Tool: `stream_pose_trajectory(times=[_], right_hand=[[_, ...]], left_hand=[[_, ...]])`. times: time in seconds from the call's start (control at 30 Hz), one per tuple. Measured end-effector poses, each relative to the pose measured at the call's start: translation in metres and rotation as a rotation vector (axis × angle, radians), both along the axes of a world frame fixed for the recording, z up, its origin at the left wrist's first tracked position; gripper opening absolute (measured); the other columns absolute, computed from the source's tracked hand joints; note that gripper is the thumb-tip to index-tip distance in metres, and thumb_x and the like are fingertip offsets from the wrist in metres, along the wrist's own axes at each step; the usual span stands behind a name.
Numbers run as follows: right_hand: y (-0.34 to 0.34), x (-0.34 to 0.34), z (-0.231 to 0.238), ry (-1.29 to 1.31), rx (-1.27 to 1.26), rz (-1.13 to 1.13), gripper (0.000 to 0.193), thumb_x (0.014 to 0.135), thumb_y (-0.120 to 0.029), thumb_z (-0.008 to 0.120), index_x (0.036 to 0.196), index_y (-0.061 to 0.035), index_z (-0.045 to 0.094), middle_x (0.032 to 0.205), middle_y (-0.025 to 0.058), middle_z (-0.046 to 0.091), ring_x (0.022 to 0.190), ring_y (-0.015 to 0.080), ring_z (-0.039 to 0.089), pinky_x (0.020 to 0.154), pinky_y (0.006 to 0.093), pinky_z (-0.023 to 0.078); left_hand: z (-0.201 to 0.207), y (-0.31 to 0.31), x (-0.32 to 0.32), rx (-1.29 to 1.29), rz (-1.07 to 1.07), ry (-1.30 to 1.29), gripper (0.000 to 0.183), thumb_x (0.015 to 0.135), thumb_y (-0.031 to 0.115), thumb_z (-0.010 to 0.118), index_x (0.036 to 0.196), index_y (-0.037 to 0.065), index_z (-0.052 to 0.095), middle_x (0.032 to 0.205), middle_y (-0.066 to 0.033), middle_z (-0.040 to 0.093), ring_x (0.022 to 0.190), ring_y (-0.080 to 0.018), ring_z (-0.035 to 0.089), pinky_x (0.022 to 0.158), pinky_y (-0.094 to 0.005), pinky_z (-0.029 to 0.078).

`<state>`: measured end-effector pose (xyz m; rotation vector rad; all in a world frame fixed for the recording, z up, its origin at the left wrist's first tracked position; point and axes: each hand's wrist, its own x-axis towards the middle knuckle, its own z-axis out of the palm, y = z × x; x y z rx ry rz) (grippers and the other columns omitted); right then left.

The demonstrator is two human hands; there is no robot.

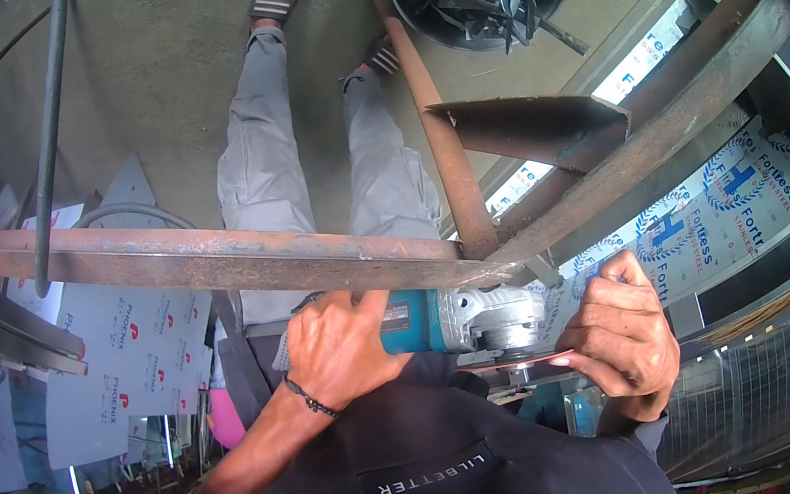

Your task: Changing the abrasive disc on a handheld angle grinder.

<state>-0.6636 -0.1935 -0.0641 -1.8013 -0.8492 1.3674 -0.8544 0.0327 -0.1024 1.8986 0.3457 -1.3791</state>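
Observation:
My left hand point(333, 345) is closed around the teal body of an angle grinder point(413, 321), close in front of my dark top. The grinder's silver gear head point(507, 310) points to the right. Below that head a thin reddish disc point(503, 365) shows edge-on, on a metal spindle. My right hand point(624, 331) has its fingers curled, and the thumb and fingers pinch the disc's right edge. Just beyond the grinder runs a rusty angle-iron bar point(216, 264), which joins other bars in a frame.
A second rusty bar point(661, 124) slopes up to the right, with a rusty plate point(530, 127) beside it. A black basin point(398, 4) of metal scraps stands on the floor. Film-covered sheets point(125, 376) lie at left, and a grey rod point(51, 134) hangs over them.

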Motion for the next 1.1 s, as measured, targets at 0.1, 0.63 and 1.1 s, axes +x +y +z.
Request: stream_pose_trajectory(times=[0.1,0.63,1.1], right_hand=[[-0.027,-0.035,-0.010,0.047,0.086,-0.311,0.029,0.079,-0.032,0.077,0.074,-0.0042,0.067,0.071,0.0026,0.063,0.062,0.0179,0.053,0.072,0.0368,0.036],[0.097,-0.234,-0.070,0.918,0.369,-1.735,0.049,0.071,-0.015,0.087,0.114,-0.0033,0.066,0.109,0.0056,0.066,0.102,0.0155,0.063,0.091,0.0333,0.051],[0.102,-0.227,-0.073,0.738,0.444,-1.738,0.056,0.071,-0.004,0.083,0.122,-0.0006,0.060,0.112,0.0051,0.065,0.101,0.0144,0.062,0.090,0.0300,0.051]], left_hand=[[0.004,0.002,0.002,-0.018,-0.066,0.044,0.075,0.060,0.036,0.088,0.127,0.015,0.062,0.100,-0.0230,0.067,0.080,-0.0397,0.071,0.068,-0.0486,0.057],[-0.002,-0.003,-0.004,0.137,-0.170,-0.103,0.046,0.066,0.031,0.073,0.104,0.005,0.069,0.095,-0.0207,0.072,0.090,-0.0442,0.067,0.077,-0.0474,0.054],[0.120,0.042,0.038,0.243,-0.008,-0.605,0.023,0.095,0.010,0.062,0.113,-0.003,0.064,0.116,-0.0214,0.069,0.112,-0.0309,0.066,0.097,-0.0396,0.050]])
